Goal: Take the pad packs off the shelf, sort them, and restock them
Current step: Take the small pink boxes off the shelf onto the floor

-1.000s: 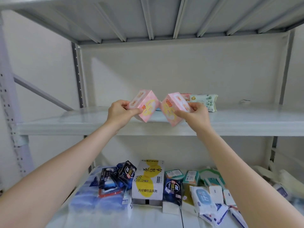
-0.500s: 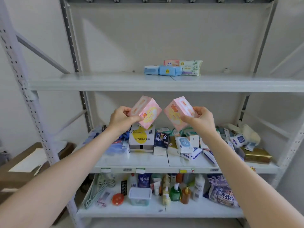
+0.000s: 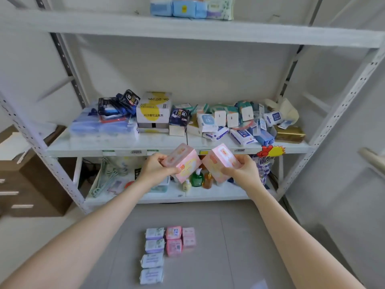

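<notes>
Before the shelf [image 3: 83, 148], left hand [image 3: 155, 171] clasps one pink pack [image 3: 185, 163], right hand [image 3: 243, 172] its twin [image 3: 218, 161] — corners seemingly touching.

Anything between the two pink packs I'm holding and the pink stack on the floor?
Nothing visible. The left hand grips one pink pack, the right hand the other pack, in the air before the shelf. The pink floor packs lie below them, with open air between.
</notes>
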